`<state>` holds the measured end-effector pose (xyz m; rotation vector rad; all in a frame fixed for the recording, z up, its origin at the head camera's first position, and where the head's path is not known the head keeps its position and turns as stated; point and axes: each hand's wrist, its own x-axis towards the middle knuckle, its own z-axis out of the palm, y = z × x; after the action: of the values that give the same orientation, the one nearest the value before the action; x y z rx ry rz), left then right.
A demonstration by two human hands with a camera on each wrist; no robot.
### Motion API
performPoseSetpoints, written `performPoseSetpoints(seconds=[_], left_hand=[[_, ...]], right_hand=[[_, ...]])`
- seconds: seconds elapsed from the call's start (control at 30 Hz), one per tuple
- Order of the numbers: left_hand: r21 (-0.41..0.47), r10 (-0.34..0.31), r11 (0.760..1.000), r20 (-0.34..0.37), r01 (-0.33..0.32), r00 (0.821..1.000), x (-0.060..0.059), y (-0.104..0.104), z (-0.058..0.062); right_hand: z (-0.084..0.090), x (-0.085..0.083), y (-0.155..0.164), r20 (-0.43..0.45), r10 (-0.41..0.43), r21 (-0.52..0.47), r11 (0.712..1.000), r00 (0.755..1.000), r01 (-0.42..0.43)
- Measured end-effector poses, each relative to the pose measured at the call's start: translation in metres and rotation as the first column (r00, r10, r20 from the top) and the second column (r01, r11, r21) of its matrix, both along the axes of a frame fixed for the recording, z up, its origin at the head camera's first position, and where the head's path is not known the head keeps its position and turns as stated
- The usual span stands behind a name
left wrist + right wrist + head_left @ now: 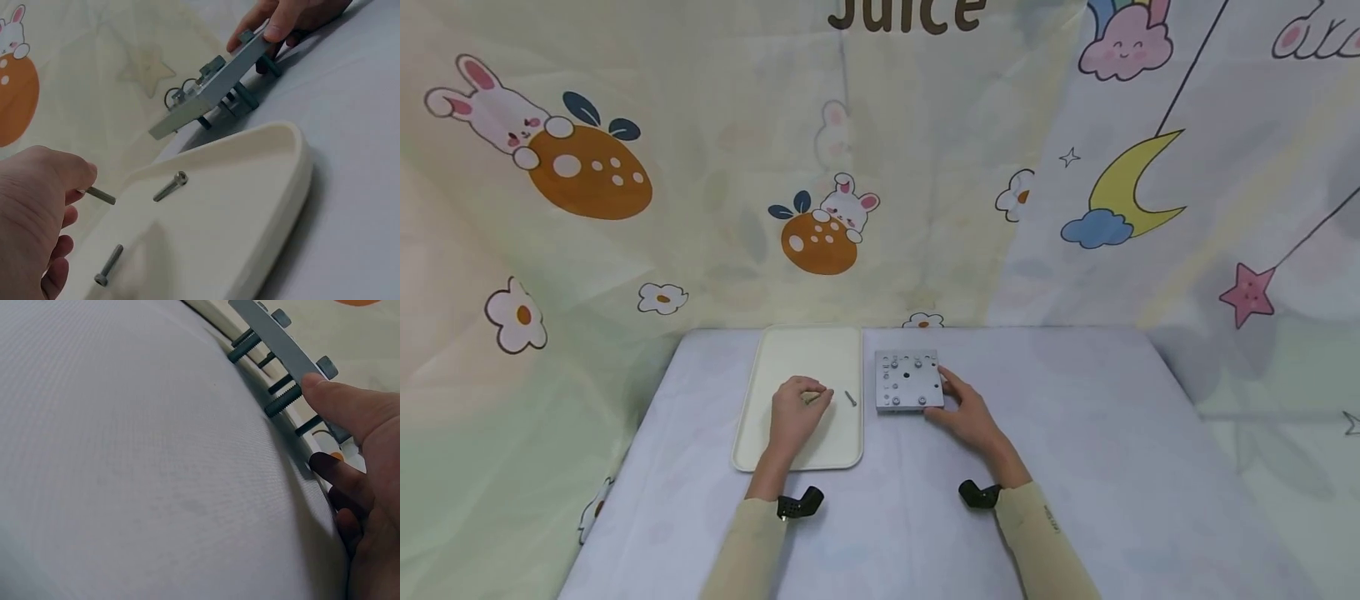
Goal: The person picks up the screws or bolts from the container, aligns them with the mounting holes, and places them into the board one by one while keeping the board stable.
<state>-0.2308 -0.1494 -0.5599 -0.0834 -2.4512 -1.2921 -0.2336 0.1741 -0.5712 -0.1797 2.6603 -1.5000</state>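
Observation:
My left hand (pixel 807 397) hovers over a cream tray (pixel 808 346) and pinches a small screw (pixel 100 195) between thumb and finger. Two more screws lie loose on the tray, one (pixel 170 186) just beyond the held one and one (pixel 109 265) below the hand. To the tray's right stands a square grey metal plate (pixel 908 381) with several bolts through it, raised on their threaded ends (pixel 282 400). My right hand (pixel 950 393) grips the plate's right edge, thumb (pixel 350 406) on top and fingers underneath.
A pale lilac cloth (pixel 1075 433) covers the table. A cartoon-printed curtain (pixel 700 208) hangs behind and at both sides. Black camera mounts (pixel 800 503) sit on both wrists.

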Motion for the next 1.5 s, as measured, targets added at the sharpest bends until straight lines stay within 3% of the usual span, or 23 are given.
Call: performPoseSetpoints(seconds=[0.2,0.4,0.63,0.87,1.27,1.5], left_hand=[[-0.07,-0.055,0.996,0.035,0.058,0.998,-0.02,0.009,0.022],[-0.121,-0.133,0.983,0.067,0.141,0.989,-0.042,0.019,0.036],[-0.139,-0.182,0.97,0.127,0.199,0.975,-0.061,0.033,0.049],[-0.135,-0.225,0.959,0.175,0.25,0.958,-0.076,0.053,0.053],[-0.153,-0.285,0.935,0.213,0.32,0.934,-0.084,0.071,0.055],[-0.153,-0.272,0.936,0.258,0.317,0.927,-0.081,0.072,0.05]], right_hand=[[0.004,-0.001,0.002,0.018,-0.01,0.006,1.0,1.0,0.01],[0.008,-0.004,0.004,0.006,-0.012,-0.002,1.0,1.0,0.012],[0.006,-0.009,0.006,0.004,-0.001,-0.008,1.0,1.0,0.001],[0.006,-0.008,0.011,0.01,-0.018,0.008,1.0,1.0,0.018],[0.006,-0.004,0.012,0.0,-0.019,0.011,1.0,1.0,0.019],[0.018,-0.005,0.007,0.019,0.075,0.061,0.995,0.997,-0.076]])
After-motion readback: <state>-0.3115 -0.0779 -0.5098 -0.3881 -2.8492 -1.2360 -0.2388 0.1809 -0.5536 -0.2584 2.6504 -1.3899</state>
